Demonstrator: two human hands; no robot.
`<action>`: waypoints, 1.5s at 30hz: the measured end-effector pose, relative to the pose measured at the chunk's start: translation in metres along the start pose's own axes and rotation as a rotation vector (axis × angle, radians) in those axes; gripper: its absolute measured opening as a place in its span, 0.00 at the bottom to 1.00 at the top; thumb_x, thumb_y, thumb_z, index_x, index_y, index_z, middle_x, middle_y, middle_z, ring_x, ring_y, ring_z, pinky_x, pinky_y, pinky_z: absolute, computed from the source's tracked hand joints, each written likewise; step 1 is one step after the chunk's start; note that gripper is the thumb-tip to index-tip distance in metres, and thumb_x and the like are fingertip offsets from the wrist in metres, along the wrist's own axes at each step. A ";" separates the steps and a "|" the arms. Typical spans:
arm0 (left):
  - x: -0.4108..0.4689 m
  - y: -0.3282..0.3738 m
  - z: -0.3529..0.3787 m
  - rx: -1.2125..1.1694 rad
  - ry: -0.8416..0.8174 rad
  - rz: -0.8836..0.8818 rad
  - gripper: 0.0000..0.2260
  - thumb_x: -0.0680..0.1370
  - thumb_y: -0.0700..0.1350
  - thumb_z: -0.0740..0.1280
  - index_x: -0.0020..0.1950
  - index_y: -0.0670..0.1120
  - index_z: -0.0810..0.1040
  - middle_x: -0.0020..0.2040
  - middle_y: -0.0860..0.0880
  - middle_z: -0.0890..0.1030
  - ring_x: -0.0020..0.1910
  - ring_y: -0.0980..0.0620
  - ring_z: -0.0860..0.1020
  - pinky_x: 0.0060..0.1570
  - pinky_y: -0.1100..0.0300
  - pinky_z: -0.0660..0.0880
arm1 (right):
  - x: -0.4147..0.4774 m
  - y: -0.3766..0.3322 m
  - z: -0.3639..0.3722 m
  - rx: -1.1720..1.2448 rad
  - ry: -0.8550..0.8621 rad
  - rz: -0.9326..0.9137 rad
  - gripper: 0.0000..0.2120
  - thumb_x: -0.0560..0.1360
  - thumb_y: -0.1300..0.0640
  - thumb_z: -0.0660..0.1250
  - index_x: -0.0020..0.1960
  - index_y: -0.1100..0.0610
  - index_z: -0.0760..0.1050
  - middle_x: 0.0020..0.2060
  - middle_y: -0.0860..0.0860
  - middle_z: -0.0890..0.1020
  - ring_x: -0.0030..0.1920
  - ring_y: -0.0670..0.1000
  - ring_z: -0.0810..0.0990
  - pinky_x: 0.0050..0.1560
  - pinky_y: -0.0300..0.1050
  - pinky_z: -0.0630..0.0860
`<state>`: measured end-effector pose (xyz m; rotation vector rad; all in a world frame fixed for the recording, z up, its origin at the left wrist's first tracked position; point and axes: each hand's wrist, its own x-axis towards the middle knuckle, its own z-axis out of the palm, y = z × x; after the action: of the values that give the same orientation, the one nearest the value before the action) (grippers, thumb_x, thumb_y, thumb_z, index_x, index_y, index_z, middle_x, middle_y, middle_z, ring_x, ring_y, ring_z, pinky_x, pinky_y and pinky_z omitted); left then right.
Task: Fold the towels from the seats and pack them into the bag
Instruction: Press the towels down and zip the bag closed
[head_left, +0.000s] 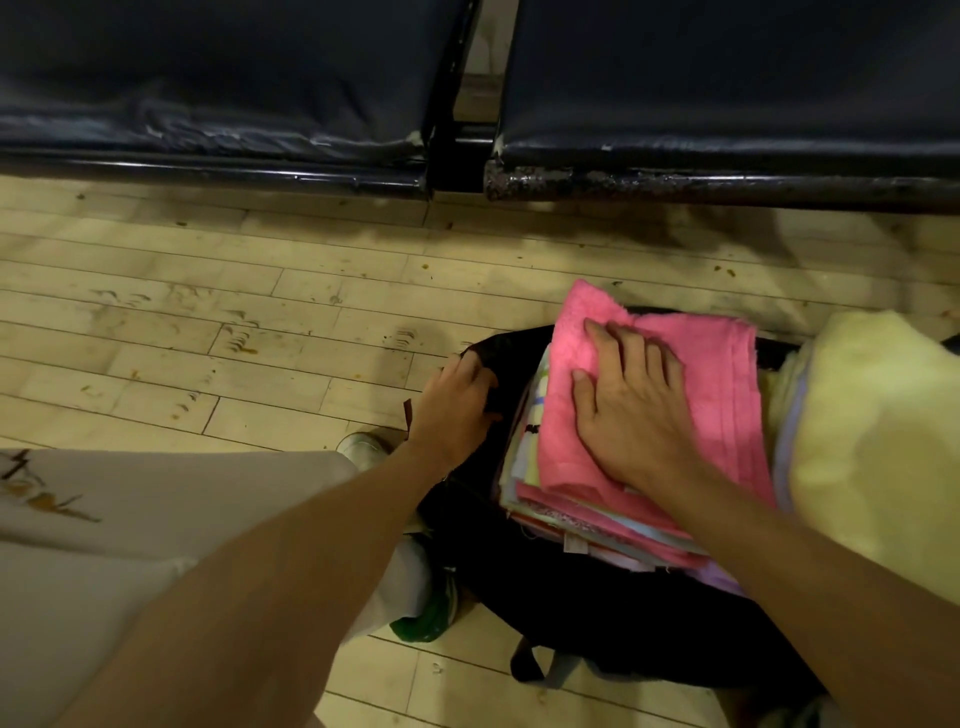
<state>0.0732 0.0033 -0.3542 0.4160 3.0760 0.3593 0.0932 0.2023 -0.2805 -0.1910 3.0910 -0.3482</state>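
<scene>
Pale wooden floorboards (218, 312), scuffed and spotted, are running across the view beneath two dark padded seats (218, 78) that are lying side by side along the top edge, their cushions showing bare. A black bag (597, 613) is sitting on the floor in front of the right-hand seat, its mouth gaping upward. A stack of folded towels (597, 525) is resting in that mouth, the layered edges showing pink, white and striped along the near and left sides. A folded pink towel (727, 395) is lying on top of the stack; its long axis is running from the person outward toward the seats, leaning slightly leftward, with one far corner poking up beyond the bag's rim. The person's right hand (631, 405) is lying flat on this towel, fingers spread and extended toward the seats, pressing down and gripping nothing. The left hand (457, 410) is curling over the bag's left rim, its fingers hooking the black fabric at the edge of the opening. A pale yellow towel (872, 457) is bulging loosely just beside the stack on the right, touching it; whether it is lying inside the bag cannot be told. A light trouser leg (130, 519) and two shoes (431, 613) are showing at lower left.
</scene>
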 end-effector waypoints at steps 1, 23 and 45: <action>-0.003 -0.002 0.000 0.087 -0.025 0.061 0.20 0.64 0.46 0.78 0.52 0.41 0.78 0.52 0.44 0.76 0.47 0.45 0.75 0.43 0.53 0.74 | -0.001 0.000 -0.001 0.004 0.007 -0.004 0.30 0.78 0.45 0.42 0.75 0.57 0.60 0.68 0.59 0.69 0.68 0.61 0.67 0.73 0.59 0.58; 0.032 0.025 -0.067 -0.332 -0.056 -0.207 0.12 0.80 0.37 0.57 0.63 0.39 0.72 0.59 0.40 0.76 0.58 0.43 0.74 0.52 0.63 0.67 | -0.035 -0.011 0.003 0.022 -0.021 -0.026 0.29 0.80 0.44 0.41 0.77 0.54 0.59 0.73 0.55 0.67 0.74 0.55 0.63 0.75 0.53 0.48; 0.048 0.063 -0.092 -0.437 0.014 -0.084 0.07 0.82 0.38 0.55 0.48 0.40 0.70 0.45 0.45 0.74 0.42 0.49 0.72 0.37 0.64 0.66 | -0.017 -0.003 -0.003 0.031 -0.153 -0.102 0.34 0.78 0.32 0.43 0.79 0.49 0.49 0.79 0.46 0.51 0.78 0.48 0.44 0.72 0.57 0.29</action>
<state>0.0389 0.0543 -0.2498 0.2654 2.8907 1.0023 0.1100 0.2020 -0.2765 -0.3580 2.9301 -0.3653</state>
